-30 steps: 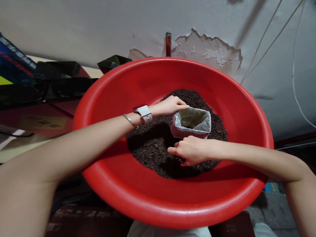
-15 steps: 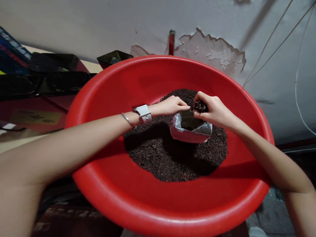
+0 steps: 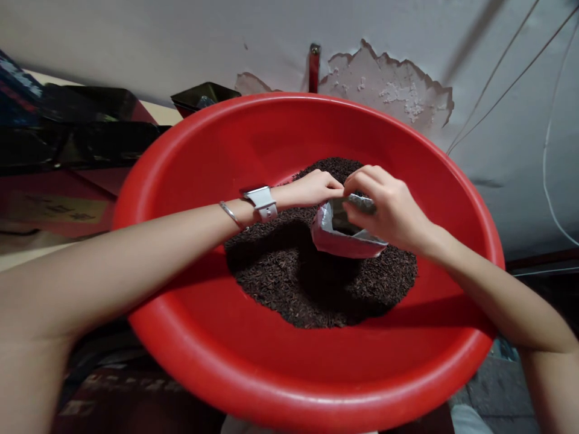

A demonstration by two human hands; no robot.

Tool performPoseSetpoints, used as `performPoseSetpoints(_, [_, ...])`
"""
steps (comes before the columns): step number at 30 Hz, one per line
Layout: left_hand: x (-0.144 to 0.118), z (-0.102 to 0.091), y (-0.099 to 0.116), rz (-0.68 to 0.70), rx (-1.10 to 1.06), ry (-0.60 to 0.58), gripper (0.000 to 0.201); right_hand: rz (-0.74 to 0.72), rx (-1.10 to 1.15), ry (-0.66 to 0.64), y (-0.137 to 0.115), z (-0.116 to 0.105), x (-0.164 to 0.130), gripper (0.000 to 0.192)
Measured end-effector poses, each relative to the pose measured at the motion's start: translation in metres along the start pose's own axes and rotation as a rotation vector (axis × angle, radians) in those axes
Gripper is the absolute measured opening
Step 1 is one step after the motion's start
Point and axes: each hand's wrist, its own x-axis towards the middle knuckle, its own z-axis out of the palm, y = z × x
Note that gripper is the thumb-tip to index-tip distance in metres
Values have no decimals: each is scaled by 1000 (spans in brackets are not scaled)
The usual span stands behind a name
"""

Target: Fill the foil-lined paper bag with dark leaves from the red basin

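Observation:
A large red plastic basin (image 3: 289,361) holds a heap of dark, dried loose tea leaves (image 3: 312,301). In the heap stands a small foil-lined bag (image 3: 337,242), pinkish outside and silvery inside, its mouth facing up. My left hand (image 3: 312,188) is closed in a pinch on the bag's far left edge; a pale-strapped watch and a bangle are on that wrist. Over the bag's mouth is my right hand (image 3: 386,202), palm down with bent fingers and a gap between thumb and fingers. Silvery foil shows through that gap, and no tea is visible in this hand.
Black open containers (image 3: 104,141) with red sides stand left of the basin, one more (image 3: 203,96) behind its rim. A wall with peeling paint (image 3: 389,84) rises behind. Thin cords (image 3: 493,84) run down at the right.
My right hand has turned palm down and moved slightly left over the bag's mouth. The clump of tea seen in it before no longer shows. My left hand keeps its pinch.

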Motion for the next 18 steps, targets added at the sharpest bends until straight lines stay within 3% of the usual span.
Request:
performPoseSetpoints(3, [0,0,-2,40,-17,-1,36,-259,-30,-147,-22,17,-10,10])
performPoseSetpoints(5, [-1,0,-2,63,-42,-4,36,-462,-31,-399,-34,38,-22,20])
performPoseSetpoints(7, [-2,-1,-1,65,-50,-5,39,-552,-45,-683,-41,63,-37,47])
performPoseSetpoints(9, [-2,-1,-1,56,-41,-12,41,-521,-77,-916,-42,87,-49,72])
performPoseSetpoints(11, [-2,-1,-2,60,-30,-15,43,-436,-109,-1044,-38,106,-58,84])
performPoseSetpoints(18, [-1,0,-4,126,-34,-18,44,-81,53,-1096,-26,130,-67,109])
